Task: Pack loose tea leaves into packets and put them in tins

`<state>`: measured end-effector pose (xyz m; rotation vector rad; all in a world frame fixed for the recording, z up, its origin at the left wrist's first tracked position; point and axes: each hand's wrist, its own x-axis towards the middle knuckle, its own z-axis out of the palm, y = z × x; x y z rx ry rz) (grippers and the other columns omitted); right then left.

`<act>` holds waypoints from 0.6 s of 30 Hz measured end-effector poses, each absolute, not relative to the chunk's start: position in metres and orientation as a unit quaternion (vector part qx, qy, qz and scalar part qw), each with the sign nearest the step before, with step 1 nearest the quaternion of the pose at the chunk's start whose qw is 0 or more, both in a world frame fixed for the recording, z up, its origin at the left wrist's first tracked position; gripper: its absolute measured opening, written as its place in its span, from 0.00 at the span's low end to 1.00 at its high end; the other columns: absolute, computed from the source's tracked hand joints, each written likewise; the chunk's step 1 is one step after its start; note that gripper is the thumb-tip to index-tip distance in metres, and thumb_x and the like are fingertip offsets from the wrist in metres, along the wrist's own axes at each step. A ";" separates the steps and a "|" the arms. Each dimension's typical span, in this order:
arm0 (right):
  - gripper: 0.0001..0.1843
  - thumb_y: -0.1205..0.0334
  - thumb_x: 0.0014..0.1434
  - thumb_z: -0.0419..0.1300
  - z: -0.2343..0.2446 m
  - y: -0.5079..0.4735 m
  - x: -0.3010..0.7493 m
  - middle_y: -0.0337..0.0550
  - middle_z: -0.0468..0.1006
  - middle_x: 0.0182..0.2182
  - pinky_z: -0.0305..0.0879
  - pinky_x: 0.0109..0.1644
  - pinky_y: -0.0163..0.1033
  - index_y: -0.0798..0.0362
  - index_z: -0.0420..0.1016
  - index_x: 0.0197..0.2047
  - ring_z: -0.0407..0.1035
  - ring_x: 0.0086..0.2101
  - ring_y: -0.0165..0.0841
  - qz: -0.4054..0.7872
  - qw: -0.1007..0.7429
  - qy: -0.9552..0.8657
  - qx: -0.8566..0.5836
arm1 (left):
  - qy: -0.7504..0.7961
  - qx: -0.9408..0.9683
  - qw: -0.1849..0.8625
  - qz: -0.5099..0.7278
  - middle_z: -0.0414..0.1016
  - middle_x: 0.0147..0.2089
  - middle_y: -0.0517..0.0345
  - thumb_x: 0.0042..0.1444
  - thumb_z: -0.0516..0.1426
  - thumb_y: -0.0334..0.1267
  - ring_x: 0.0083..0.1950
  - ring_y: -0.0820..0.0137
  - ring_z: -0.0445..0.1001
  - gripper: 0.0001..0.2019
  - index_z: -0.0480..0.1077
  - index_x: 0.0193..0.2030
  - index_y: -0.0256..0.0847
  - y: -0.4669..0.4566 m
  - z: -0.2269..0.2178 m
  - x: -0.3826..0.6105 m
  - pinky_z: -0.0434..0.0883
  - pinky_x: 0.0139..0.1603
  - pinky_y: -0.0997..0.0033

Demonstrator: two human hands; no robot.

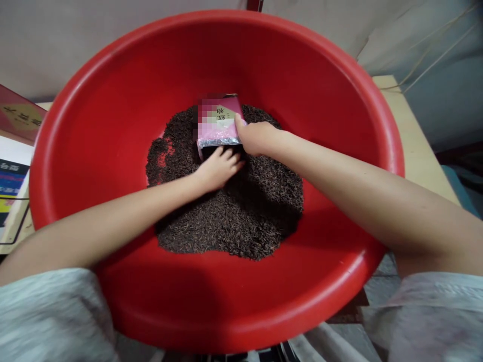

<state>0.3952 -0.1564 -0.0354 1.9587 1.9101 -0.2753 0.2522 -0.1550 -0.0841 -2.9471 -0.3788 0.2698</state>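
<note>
One pink pack [222,131] lies tilted on the dark, leaf-like bits [226,221], a little beyond the middle of the red tub [264,65]. The right hand [260,137] grasps its right edge, seemingly to steady it; the dark mouth faces the person, probably for easy reach. The left hand [218,170] has fingers spread there; whether it holds bits, I can't tell. Right of the tub shows a pale tabletop [422,151]

One round red tub [332,105], right rim over a pale table [411,123]; dark dry shreds [226,226] heaped inside. One pink packet [227,108] toward the tub's far edge: right hand [260,137] gripping its right side, left hand [219,169], splayed, at its near opening.
</note>
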 end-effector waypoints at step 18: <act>0.47 0.75 0.54 0.52 -0.027 -0.164 0.384 0.66 0.70 0.51 0.64 0.52 0.46 0.68 0.25 0.68 0.67 0.51 0.47 -0.108 0.211 0.662 0.711 | 0.080 -0.976 0.016 0.203 0.62 0.63 0.51 0.52 0.58 0.35 0.65 0.61 0.60 0.25 0.64 0.58 0.43 -0.139 -0.117 0.246 0.51 0.66 0.60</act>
